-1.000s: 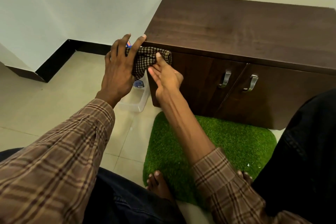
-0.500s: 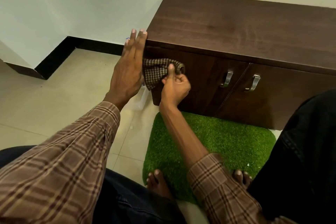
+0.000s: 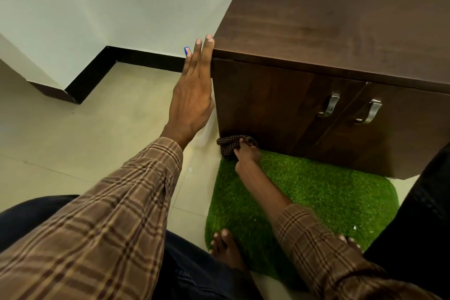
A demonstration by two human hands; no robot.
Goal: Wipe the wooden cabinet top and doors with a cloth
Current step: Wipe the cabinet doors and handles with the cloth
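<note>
Cloth (image 3: 230, 145) now down at the bottom left corner of the cabinet's (image 3: 341, 19) left door (image 3: 263, 102), just above the green mat (image 3: 316, 192); half a second ago up near the door's top edge. Gripped in the right hand (image 3: 246, 153), fingers curled round it and pressing it to the wood. Left hand (image 3: 194, 90) flat with straight fingers against the cabinet's left side, fingertips at the top left corner, holding nothing. Probably one full downward stroke finished along the door's left edge; rest of that door, the right door (image 3: 399, 134) and maybe the top yet to wipe. Clear plastic container (image 3: 205, 135) half hidden behind the left wrist beside the cabinet; contents not visible.
</note>
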